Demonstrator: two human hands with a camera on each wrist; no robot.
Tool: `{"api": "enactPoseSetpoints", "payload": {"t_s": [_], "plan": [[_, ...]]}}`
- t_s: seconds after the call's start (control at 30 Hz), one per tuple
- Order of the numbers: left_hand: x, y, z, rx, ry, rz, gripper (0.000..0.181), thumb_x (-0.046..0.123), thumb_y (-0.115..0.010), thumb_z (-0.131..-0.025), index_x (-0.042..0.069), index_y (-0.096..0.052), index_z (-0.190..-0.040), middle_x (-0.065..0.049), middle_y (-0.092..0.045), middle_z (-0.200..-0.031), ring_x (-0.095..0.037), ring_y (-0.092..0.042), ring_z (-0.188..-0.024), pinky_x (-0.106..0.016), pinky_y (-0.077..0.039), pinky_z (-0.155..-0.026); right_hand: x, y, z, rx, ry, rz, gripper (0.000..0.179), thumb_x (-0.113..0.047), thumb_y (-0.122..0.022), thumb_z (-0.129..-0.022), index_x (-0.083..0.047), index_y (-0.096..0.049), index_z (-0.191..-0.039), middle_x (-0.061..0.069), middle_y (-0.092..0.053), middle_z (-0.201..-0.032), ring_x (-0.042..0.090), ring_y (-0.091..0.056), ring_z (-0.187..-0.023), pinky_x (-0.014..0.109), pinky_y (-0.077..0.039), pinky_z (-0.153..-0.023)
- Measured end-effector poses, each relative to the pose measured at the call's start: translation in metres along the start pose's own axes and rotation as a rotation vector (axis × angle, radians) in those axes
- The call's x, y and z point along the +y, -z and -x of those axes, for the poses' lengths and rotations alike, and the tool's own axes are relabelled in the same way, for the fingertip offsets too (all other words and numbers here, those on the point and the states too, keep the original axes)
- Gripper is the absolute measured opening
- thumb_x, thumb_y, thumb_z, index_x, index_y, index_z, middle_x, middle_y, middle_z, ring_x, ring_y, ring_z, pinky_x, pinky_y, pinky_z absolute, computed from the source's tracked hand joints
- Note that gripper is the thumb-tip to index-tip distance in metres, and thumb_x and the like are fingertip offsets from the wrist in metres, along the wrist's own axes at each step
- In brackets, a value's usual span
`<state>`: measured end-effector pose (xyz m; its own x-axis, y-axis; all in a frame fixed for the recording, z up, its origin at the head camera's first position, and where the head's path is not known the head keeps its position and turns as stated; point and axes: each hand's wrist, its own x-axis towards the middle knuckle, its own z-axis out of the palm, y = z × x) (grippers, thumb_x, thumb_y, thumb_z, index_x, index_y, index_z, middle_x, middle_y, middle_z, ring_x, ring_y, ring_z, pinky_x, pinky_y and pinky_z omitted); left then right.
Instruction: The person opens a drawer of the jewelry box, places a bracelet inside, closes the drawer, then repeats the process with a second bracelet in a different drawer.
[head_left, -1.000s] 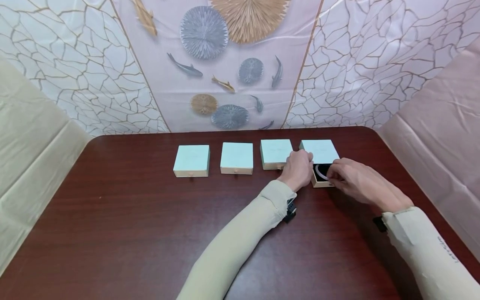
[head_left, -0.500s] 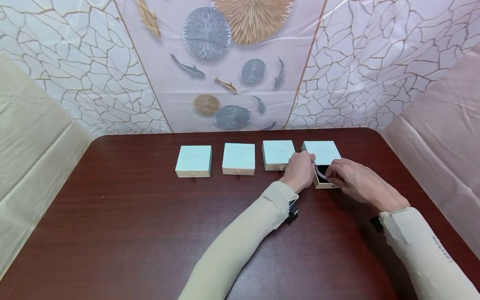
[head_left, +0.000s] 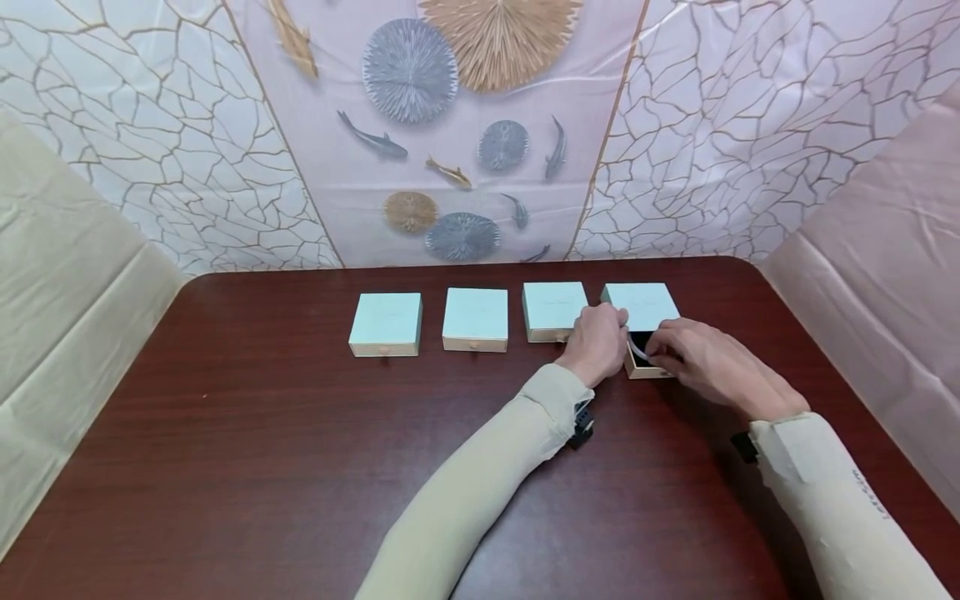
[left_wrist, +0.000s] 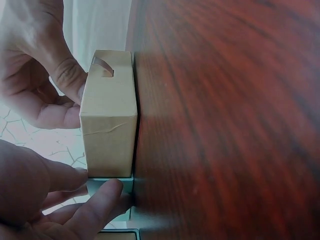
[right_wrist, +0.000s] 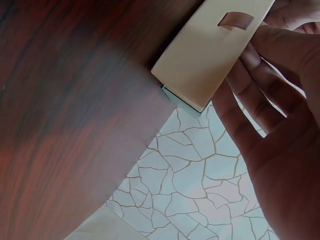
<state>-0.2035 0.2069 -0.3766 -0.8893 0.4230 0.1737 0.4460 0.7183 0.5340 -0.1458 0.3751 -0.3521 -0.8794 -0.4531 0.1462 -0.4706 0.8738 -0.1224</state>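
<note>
A mint-green drawer box (head_left: 641, 307) stands at the right end of a row, its cream drawer (head_left: 647, 373) pulled out toward me. Inside the drawer, on black lining, sits a pale bangle (head_left: 637, 347). My right hand (head_left: 705, 362) reaches over the drawer from the right, with thumb and fingertips pinching the bangle's near right side. From the other side my left hand (head_left: 595, 342) grips the box's sleeve by its left edge. In the left wrist view its fingers (left_wrist: 97, 210) hold the mint sleeve right behind the drawer (left_wrist: 107, 145). A ribbon tab (right_wrist: 237, 21) shows on the drawer front.
To the left stand three more mint boxes, all with drawers pushed in: a near one (head_left: 555, 307) partly behind my left hand, a middle one (head_left: 476, 313) and a far-left one (head_left: 386, 318). A patterned cloth (head_left: 465, 167) hangs behind the dark wooden table (head_left: 300, 467).
My right hand has shifted slightly left over the drawer, and the bangle has edged left with it. The left hand keeps its grip on the box. The head view has swayed a little.
</note>
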Motion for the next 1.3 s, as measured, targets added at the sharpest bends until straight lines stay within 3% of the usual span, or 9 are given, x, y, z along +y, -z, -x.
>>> {"api": "enactPoseSetpoints", "payload": {"t_s": [0.33, 0.7, 1.07, 1.3], "plan": [[0.0, 0.0, 0.0, -0.007, 0.011, 0.012, 0.047, 0.02, -0.05, -0.107, 0.018, -0.045, -0.06, -0.001, -0.056, -0.059, -0.018, -0.069, -0.072, -0.02, -0.044, -0.056, 0.003, 0.0, -0.005, -0.029, -0.029, -0.052, 0.014, 0.0, -0.078, -0.084, -0.013, -0.077, -0.087, -0.005, -0.067, -0.085, 0.012, -0.061, -0.078, 0.034, -0.052, -0.072], [-0.001, -0.002, -0.001, -0.029, 0.004, 0.015, 0.044, 0.019, -0.052, -0.107, 0.018, -0.046, -0.063, 0.001, -0.054, -0.059, -0.014, -0.065, -0.066, -0.018, -0.043, -0.053, 0.003, 0.001, -0.003, -0.011, -0.068, -0.083, 0.012, -0.001, -0.078, -0.086, -0.005, -0.076, -0.097, 0.003, -0.073, -0.091, 0.018, -0.065, -0.083, 0.041, -0.054, -0.076], [-0.001, -0.003, 0.001, -0.006, -0.003, -0.008, 0.041, 0.018, -0.053, -0.105, 0.018, -0.052, -0.064, 0.001, -0.057, -0.059, -0.016, -0.071, -0.074, -0.018, -0.046, -0.057, 0.002, 0.005, -0.002, -0.048, -0.101, -0.121, 0.01, -0.004, -0.078, -0.086, -0.008, -0.075, -0.094, -0.004, -0.068, -0.081, 0.008, -0.059, -0.073, 0.026, -0.05, -0.067], [0.001, -0.003, 0.001, 0.011, -0.004, 0.026, 0.04, 0.016, -0.053, -0.105, 0.017, -0.049, -0.065, 0.0, -0.054, -0.06, -0.016, -0.067, -0.068, -0.017, -0.044, -0.055, -0.001, 0.013, -0.003, -0.083, -0.129, -0.115, 0.011, -0.004, -0.077, -0.087, -0.014, -0.073, -0.085, -0.007, -0.062, -0.074, 0.009, -0.053, -0.069, 0.025, -0.046, -0.063]]}}
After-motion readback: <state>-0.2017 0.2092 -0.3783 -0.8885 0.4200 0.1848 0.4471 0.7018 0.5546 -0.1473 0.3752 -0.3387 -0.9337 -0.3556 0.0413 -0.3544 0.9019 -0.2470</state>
